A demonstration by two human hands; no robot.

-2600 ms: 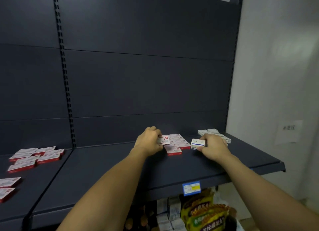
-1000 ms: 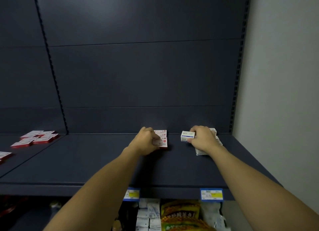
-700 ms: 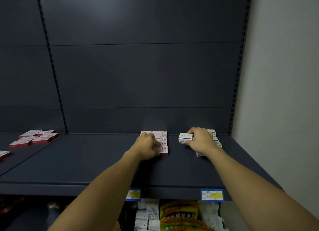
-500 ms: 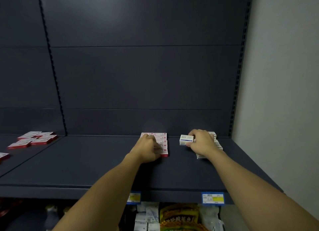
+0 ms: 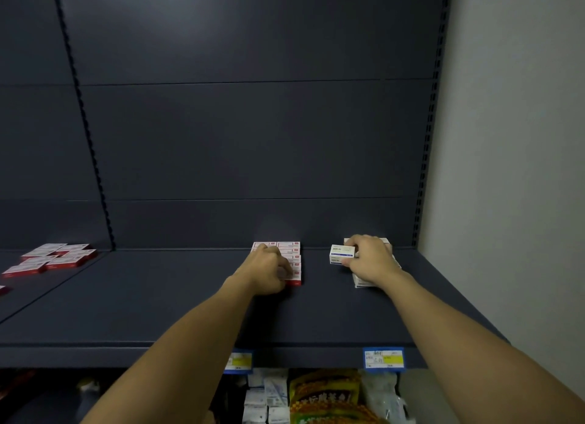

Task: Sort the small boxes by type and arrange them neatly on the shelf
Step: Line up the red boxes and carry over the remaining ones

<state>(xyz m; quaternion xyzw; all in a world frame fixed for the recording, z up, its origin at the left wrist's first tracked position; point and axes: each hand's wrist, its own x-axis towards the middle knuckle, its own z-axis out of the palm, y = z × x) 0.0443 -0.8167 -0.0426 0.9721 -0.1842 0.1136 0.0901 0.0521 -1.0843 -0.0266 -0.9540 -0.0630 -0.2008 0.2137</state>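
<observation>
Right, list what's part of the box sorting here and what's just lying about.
Part of the job:
- red-and-white boxes under the left hand
- white-and-blue box gripped by the right hand
- white boxes beneath it
- shelf

Lying about:
- red boxes on the neighbouring shelf, possibly sorted already
- yellow packet below
- price tag

The shelf (image 5: 158, 313) and its back panel (image 5: 253, 138) are dark slate blue. The red boxes (image 5: 292, 259) are white on top with red edges (as are the boxes at far left (image 5: 47, 260)). The held box (image 5: 342, 254) is white with blue print. Price tags (image 5: 383, 357) are blue-framed with yellow patches. The packet (image 5: 326, 398) below is yellow with dark lettering. The wall (image 5: 512, 170) is pale grey.
</observation>
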